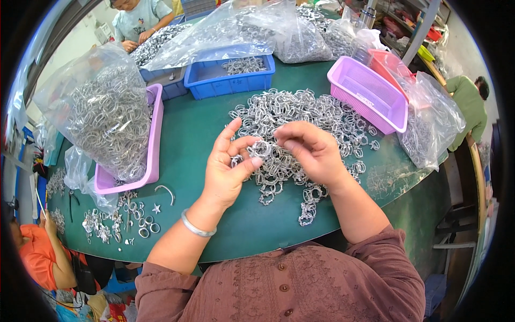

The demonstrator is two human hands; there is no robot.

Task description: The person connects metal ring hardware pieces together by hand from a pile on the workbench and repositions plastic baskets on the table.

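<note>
Green counter (214, 225) carries a big heap of silver metal rings (300, 123). Above the heap, left hand (228, 169) and right hand (311, 153) both pinch one small ring (263, 148) with closed fingers.

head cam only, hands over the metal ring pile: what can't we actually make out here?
- Small ring pinched between left hand and right hand: fingers cover most of it, shape unclear.
- Pile of metal rings: too small and tangled to tell single pieces.
- Clear bag in the pink tray: plastic glare blurs its contents.
- Blue bin: another bag overhangs its back.
- Table far edge: hidden under bags.
</note>
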